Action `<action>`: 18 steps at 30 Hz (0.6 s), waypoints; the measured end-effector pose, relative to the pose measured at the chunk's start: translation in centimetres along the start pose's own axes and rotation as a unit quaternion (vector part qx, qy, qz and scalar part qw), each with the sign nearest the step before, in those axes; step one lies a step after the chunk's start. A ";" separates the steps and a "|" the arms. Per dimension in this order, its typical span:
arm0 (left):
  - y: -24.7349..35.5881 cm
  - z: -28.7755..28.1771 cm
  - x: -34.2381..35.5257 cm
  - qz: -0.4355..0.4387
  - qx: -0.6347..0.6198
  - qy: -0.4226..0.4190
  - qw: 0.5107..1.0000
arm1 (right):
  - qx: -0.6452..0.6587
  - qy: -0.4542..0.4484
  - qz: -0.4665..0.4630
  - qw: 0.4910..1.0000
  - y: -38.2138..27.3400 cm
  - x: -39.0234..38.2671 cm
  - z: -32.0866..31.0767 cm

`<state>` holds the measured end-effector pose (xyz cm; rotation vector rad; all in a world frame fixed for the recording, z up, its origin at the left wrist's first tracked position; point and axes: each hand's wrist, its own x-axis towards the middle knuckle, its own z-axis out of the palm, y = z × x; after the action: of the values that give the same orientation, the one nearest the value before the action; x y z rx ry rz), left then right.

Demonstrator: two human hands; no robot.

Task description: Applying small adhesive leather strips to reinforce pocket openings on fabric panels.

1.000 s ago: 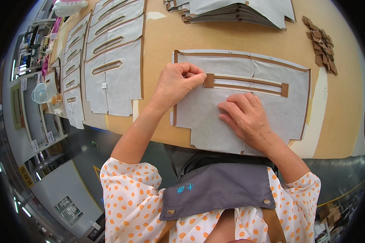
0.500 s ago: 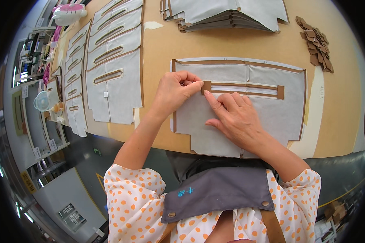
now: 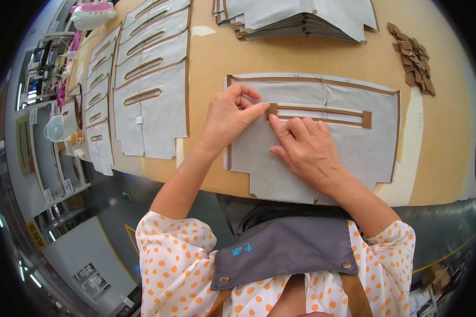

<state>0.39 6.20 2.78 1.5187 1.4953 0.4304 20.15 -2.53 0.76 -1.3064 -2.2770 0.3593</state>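
Note:
A light grey fabric panel (image 3: 354, 158) edged with brown strips lies flat before me. Two brown strips run along its long slot (image 3: 322, 114), with a small brown tab across each end, the left tab (image 3: 272, 110) and the right tab (image 3: 366, 119). At the left tab, my left hand (image 3: 232, 113) has its thumb tip at the tab's edge and its index finger raised apart from the thumb. My right hand (image 3: 307, 150) rests on the panel, index fingertip against the tab's lower edge, thumb out and the other fingers bent. Neither hand visibly grips anything.
Overlapping rows of slotted grey panels (image 3: 156, 113) cover the left side of the table (image 3: 206, 174). A stack of grey panels (image 3: 301, 26) stands at the far edge. Loose brown tabs (image 3: 415, 61) are heaped at far right. A small pale blue fan (image 3: 55, 129) sits at left.
My left thumb and index finger have parted from their pinch at the left tab. The right hand stays at the tab. The whole view has shifted slightly.

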 end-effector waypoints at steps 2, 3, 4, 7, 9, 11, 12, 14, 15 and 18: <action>-0.2 0.5 -0.5 0.038 -0.061 0.050 0.996 | -0.005 0.000 0.002 1.000 0.1 -0.2 -0.1; -0.1 0.8 -0.9 0.042 -0.063 0.049 0.996 | 0.004 -0.005 0.002 1.000 0.3 -0.4 -0.2; 0.1 1.2 -1.6 0.121 0.026 0.092 0.988 | 0.013 -0.011 0.003 1.000 0.5 -0.6 -0.4; -0.8 2.4 -3.5 0.246 0.175 0.151 0.941 | 0.040 0.012 0.026 0.999 0.9 -1.5 -2.8; -1.3 3.1 -4.5 0.294 0.227 0.166 0.914 | 0.022 0.037 0.058 0.997 2.5 -3.2 -4.5; -1.0 3.7 -5.1 0.297 0.291 0.145 0.898 | -0.010 0.057 0.092 0.994 4.3 -5.0 -6.1; -1.2 4.2 -5.1 0.299 0.274 0.144 0.903 | -0.013 0.066 0.140 0.988 5.3 -6.3 -6.3; -1.6 4.0 -5.0 0.300 0.319 0.147 0.887 | -0.034 0.070 0.189 0.979 6.5 -8.0 -6.7; -1.8 4.0 -5.0 0.301 0.334 0.139 0.882 | -0.035 0.070 0.189 0.979 6.8 -8.6 -6.5; -2.0 4.2 -4.9 0.294 0.352 0.128 0.879 | -0.071 0.056 0.185 0.979 6.8 -9.2 -6.3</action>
<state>1.55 -0.18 0.82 2.6130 1.4355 0.4718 32.35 -7.07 0.47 -1.7816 -1.9920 0.2421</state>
